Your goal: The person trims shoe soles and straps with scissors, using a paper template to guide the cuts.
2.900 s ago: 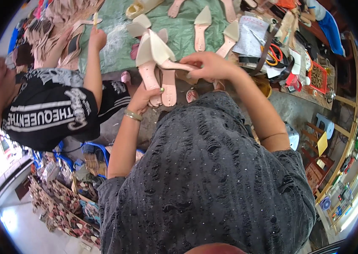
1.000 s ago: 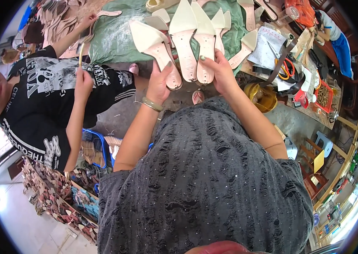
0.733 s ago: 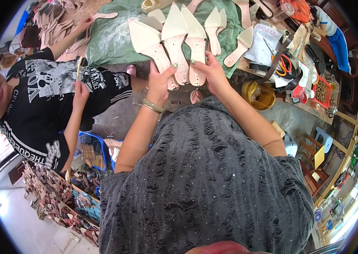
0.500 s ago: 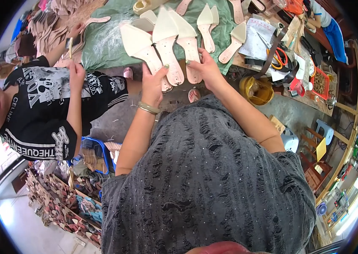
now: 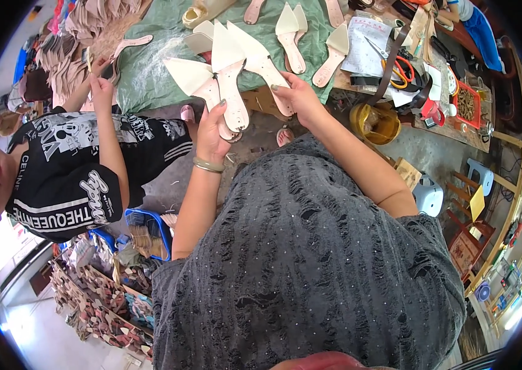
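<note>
My left hand [image 5: 213, 137] grips several unfinished pointed mules [image 5: 231, 92] by their heel ends. They fan out, with cream pointed toe uppers on pale pink soles. Between the thumb and fingers of my right hand [image 5: 302, 100] is the heel end of another such mule [image 5: 262, 61], tilted with its toe up and to the left. Its toe lies close beside the middle mule. Beyond them, a green sheet [image 5: 156, 68] covers the table, and more mules [image 5: 290, 37] rest on it, one of them single [image 5: 333, 54] at the right.
A co-worker in black [image 5: 70, 172] stands at the left, holding a small brush-like tool [image 5: 89, 60]. Piled sole pieces [image 5: 66, 68] lie beyond. To the right are orange-handled scissors [image 5: 401, 73], a yellow bucket [image 5: 377, 123], an orange tray [image 5: 472, 105] and a stool [image 5: 427, 198].
Both hands have shifted slightly left with the mules. The mule in my right hand has swung apart at the heel from those in my left, and the fan has spread wider.
</note>
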`<state>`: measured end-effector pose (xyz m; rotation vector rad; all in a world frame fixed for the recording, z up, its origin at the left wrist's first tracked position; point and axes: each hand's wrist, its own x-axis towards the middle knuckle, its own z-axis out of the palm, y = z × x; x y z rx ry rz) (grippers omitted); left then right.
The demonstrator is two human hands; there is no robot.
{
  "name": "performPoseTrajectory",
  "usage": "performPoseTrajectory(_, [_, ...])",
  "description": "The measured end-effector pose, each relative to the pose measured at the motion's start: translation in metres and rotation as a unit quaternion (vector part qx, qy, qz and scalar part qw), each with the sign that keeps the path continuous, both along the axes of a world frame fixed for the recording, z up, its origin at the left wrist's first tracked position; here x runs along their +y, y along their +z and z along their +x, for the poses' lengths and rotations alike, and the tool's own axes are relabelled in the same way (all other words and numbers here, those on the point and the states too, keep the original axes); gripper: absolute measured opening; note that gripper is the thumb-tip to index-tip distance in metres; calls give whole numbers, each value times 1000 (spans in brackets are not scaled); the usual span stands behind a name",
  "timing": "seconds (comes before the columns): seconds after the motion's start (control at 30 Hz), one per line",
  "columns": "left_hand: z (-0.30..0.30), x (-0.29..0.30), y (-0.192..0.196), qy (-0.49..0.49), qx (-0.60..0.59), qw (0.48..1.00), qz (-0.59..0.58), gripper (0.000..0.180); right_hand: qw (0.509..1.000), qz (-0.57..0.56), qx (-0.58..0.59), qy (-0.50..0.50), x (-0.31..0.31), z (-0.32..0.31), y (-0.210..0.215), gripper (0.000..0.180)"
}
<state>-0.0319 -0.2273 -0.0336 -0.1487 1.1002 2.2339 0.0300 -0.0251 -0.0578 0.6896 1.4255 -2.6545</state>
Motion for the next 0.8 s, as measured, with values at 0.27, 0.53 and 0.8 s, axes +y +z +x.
performPoseTrajectory(0.27, [-2, -16, 15, -22, -132, 930, 343, 41, 992, -117, -2, -39, 3, 8, -11, 43])
performPoseTrajectory(0.53, [17, -40, 2, 48, -80, 995, 32, 43, 981, -195, -13, -4, 12, 25, -21, 43])
performPoseTrajectory(0.8, [39, -58, -18, 22, -7, 997, -68, 45, 990, -62, -118, -50, 37, 60, -91, 38])
